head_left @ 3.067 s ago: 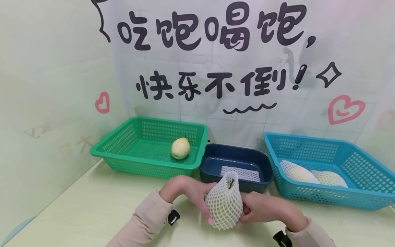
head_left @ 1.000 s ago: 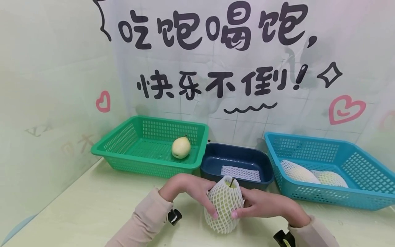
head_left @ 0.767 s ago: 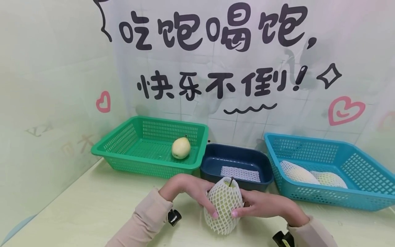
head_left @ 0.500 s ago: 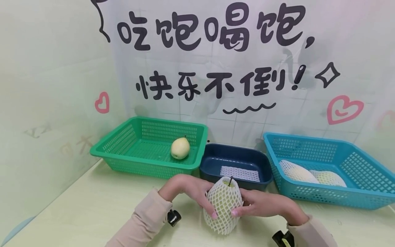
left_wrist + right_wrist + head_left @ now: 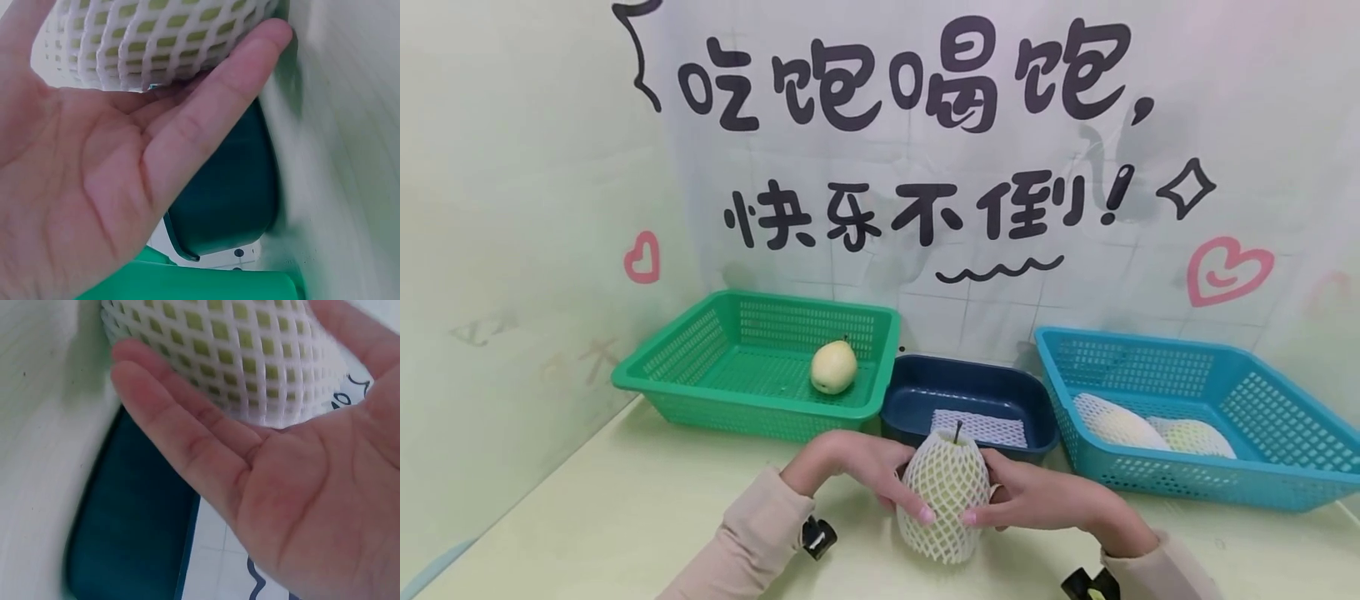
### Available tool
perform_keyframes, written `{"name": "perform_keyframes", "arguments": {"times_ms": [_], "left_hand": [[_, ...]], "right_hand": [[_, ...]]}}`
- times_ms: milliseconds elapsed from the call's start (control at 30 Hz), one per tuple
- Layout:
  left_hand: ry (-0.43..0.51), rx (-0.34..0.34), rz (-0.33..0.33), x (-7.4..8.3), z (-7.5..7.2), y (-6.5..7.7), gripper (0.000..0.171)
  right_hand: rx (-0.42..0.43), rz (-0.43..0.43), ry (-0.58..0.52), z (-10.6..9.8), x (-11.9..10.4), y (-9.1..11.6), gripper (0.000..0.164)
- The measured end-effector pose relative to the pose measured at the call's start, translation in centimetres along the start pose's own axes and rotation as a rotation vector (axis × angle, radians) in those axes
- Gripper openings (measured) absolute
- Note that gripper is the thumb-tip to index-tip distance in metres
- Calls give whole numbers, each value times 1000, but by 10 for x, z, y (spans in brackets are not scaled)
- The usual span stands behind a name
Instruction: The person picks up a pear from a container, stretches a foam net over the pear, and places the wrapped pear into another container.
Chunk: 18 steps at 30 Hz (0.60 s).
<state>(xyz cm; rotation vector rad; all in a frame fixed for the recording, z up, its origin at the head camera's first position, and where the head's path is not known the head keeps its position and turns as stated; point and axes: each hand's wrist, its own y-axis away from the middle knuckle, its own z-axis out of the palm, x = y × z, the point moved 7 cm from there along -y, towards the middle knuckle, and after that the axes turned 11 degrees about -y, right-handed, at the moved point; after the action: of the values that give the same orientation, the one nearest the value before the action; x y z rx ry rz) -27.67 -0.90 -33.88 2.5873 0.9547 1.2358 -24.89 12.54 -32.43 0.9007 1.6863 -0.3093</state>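
Note:
A pear in a white foam net [image 5: 946, 500] stands upright at the front middle, its dark stem poking through the net's top opening. My left hand [image 5: 876, 471] holds its left side, thumb across the front. From the right, my right hand [image 5: 1037, 493] holds it too, its thumb on the front near the other thumb. In the left wrist view, the fingers [image 5: 206, 119] of that hand lie along the netted pear [image 5: 156, 37]. The right wrist view shows the right fingers [image 5: 181, 431] against the net [image 5: 250, 369]. The pear's far side is hidden.
Behind the hands sits a dark blue basin [image 5: 917, 387] with a flat white foam net [image 5: 977, 427] in it. A green basket [image 5: 752, 417] at left holds a bare pear [image 5: 833, 367]. The blue basket [image 5: 1210, 479] at right holds two netted pears [image 5: 1120, 425].
The net's top, earlier gathered above the stem, now sits lower around it. My right thumb has come to the front of the pear. Lately the stem has tipped more upright.

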Motion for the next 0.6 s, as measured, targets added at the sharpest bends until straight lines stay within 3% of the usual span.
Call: {"name": "perform_keyframes", "arguments": {"times_ms": [133, 333, 467, 600], "left_hand": [[9, 5, -16, 0, 1, 0, 27], [-29, -2, 5, 5, 2, -3, 23], [-48, -11, 18, 8, 2, -2, 23], [-106, -1, 54, 12, 0, 1, 37]], "right_hand": [[63, -36, 44, 6, -4, -4, 81], [227, -12, 57, 6, -3, -7, 94], [258, -19, 79, 6, -3, -9, 97], [274, -21, 147, 5, -4, -9, 99]]}}
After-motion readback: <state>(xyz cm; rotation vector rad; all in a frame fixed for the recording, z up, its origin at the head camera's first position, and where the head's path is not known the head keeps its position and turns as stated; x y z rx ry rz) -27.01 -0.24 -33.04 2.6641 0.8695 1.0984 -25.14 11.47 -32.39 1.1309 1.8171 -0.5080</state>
